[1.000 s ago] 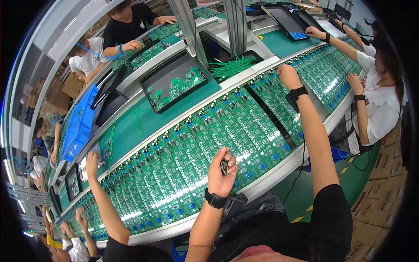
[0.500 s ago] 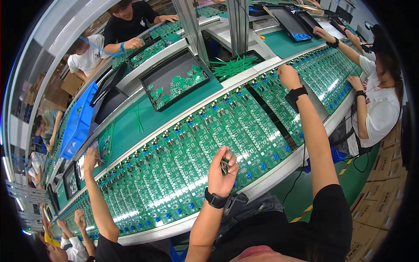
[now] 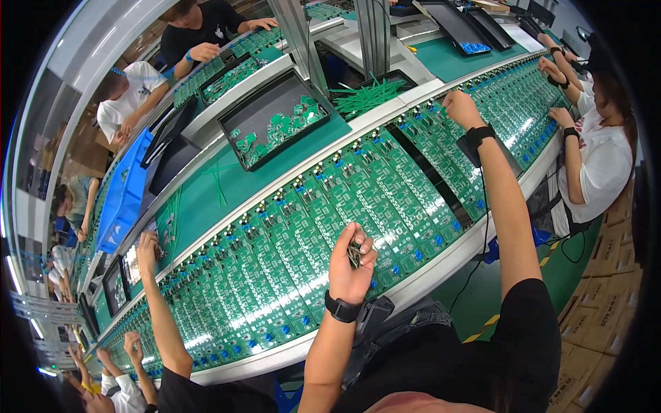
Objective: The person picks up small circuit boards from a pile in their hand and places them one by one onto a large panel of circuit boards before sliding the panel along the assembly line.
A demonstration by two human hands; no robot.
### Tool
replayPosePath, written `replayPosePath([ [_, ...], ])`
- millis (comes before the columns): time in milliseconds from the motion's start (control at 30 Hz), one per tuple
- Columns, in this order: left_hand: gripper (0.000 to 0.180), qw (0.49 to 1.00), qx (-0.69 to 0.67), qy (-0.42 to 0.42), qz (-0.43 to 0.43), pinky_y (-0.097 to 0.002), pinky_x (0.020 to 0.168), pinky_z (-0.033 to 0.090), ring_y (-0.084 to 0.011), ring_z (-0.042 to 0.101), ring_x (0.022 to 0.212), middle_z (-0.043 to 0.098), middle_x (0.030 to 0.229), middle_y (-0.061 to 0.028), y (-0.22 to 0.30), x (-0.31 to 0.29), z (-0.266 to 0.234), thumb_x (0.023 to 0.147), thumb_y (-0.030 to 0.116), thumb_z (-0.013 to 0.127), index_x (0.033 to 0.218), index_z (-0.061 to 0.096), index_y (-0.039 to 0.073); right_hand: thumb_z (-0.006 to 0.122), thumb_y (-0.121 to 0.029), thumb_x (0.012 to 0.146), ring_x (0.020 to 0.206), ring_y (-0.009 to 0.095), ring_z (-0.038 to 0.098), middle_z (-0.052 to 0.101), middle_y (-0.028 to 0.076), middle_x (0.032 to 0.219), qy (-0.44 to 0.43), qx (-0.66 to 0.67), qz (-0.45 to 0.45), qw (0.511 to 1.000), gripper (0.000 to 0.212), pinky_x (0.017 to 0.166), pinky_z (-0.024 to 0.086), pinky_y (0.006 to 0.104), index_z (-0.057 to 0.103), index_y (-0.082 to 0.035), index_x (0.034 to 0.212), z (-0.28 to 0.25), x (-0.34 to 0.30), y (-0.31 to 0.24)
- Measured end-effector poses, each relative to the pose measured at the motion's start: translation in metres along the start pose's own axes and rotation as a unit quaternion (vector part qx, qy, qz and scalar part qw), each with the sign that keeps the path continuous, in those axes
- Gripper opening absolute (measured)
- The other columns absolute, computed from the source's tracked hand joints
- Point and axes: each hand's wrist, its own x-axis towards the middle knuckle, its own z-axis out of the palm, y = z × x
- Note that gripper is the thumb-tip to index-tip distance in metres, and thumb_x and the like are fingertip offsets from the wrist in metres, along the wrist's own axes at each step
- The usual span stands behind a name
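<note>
My left hand (image 3: pixel 353 265) is palm up above the near half of the green circuit boards (image 3: pixel 306 241). Its fingers curl around a bunch of small components with thin metal legs (image 3: pixel 354 256). My right hand (image 3: pixel 463 110) reaches to the far edge of the board row, just right of a dark gap (image 3: pixel 432 177) between boards. Its fingertips are pinched together at the board's far end, near small upright components; whatever they hold is hidden. Black bands circle both wrists.
Beyond the line stand a black tray of small green boards (image 3: pixel 275 124), a pile of green strips (image 3: pixel 368 98) and a blue bin (image 3: pixel 124 193). Co-workers' arms reach in at left (image 3: pixel 162 303) and right (image 3: pixel 568 131). Cartons (image 3: pixel 592 310) are stacked at the right.
The boards and the dark gap have shifted slightly to the right. My right hand has moved a little right and farther away; my left hand stays nearly in place.
</note>
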Motion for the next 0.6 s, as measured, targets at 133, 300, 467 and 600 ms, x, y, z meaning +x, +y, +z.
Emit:
replayPosePath([
  [133,0.01,1.0,0.001,0.0,-0.001,-0.0197,0.044,0.031,-0.0087,0.04,0.057,0.045,0.067,-0.0004,-0.001,-0.001,0.003,0.089,0.016,0.051,0.088,0.052,0.005,0.053,0.0,0.065,0.073,0.034,0.06,0.061,0.019,0.071,0.001,0.007,0.009,1.0,0.012,0.067,0.047,0.0399,0.063,-0.004,0.071,-0.003,-0.004,0.0],
  [300,0.01,1.0,-0.001,-0.003,-0.013,-0.0193,0.043,0.03,-0.0086,0.04,0.057,0.045,0.067,-0.0003,-0.006,-0.006,0.009,0.089,0.015,0.051,0.088,0.051,0.005,0.054,-0.001,0.066,0.058,0.024,0.062,0.061,0.012,0.059,0.027,-0.015,-0.037,0.999,0.012,0.057,0.048,0.0329,0.063,-0.002,0.074,0.0,-0.002,0.009],
  [467,0.01,0.999,-0.013,-0.011,-0.036,-0.0192,0.043,0.03,-0.0084,0.039,0.058,0.044,0.067,0.0001,-0.009,-0.01,0.013,0.089,0.014,0.051,0.088,0.051,0.005,0.053,0.0,0.066,0.058,0.024,0.062,0.06,0.012,0.058,0.022,-0.02,-0.04,0.999,0.012,0.056,0.048,0.0329,0.062,-0.002,0.074,-0.001,-0.005,0.008],
  [600,0.009,0.999,-0.006,-0.015,-0.039,-0.0193,0.043,0.03,-0.0082,0.039,0.058,0.044,0.067,0.0003,-0.008,-0.013,0.016,0.089,0.014,0.05,0.087,0.051,0.005,0.052,0.0,0.067,0.057,0.024,0.061,0.06,0.012,0.059,0.013,-0.083,-0.059,0.995,0.013,0.056,0.048,0.0334,0.062,-0.002,0.074,-0.001,-0.002,0.002],
])
